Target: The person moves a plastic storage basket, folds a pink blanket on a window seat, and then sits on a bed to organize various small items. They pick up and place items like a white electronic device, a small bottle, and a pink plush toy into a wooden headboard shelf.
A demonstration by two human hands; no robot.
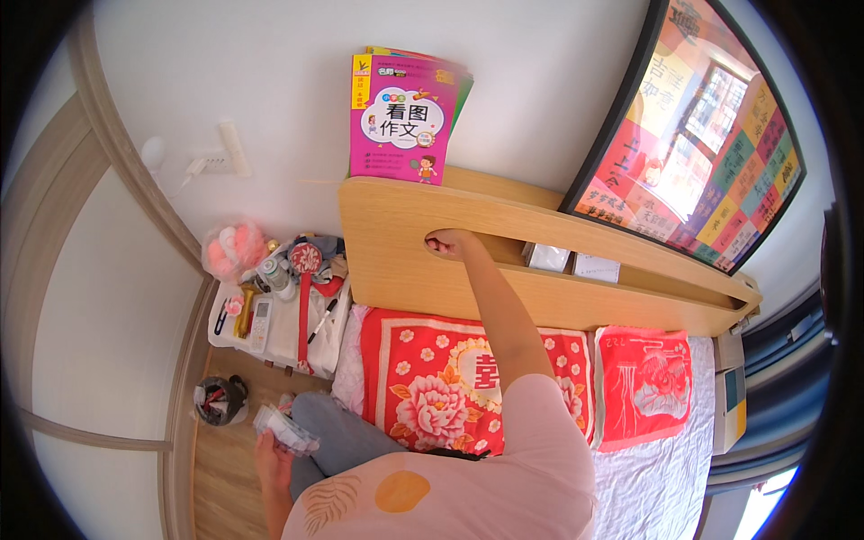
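My right arm stretches across the bed to the wooden headboard (387, 270). There my right hand (447, 241) reaches into the left end of its long slot, fingers curled and partly hidden by the rim; whether anything is in them cannot be made out. Low on the left, beside my knee, my left hand (273, 459) is closed round a clear plastic packet (286, 430) with whitish contents. Further right in the slot stand a white packet (547, 257) and a white card or small box (596, 268).
Colourful booklets (396, 117) lean on the wall atop the headboard. A cluttered bedside table (232, 333) holds a remote (261, 324), a bottle (277, 277) and a red-handled paddle (304, 315). Below is a bin (220, 400). Red towels (432, 360) cover the bed; a framed picture (693, 135) hangs right.
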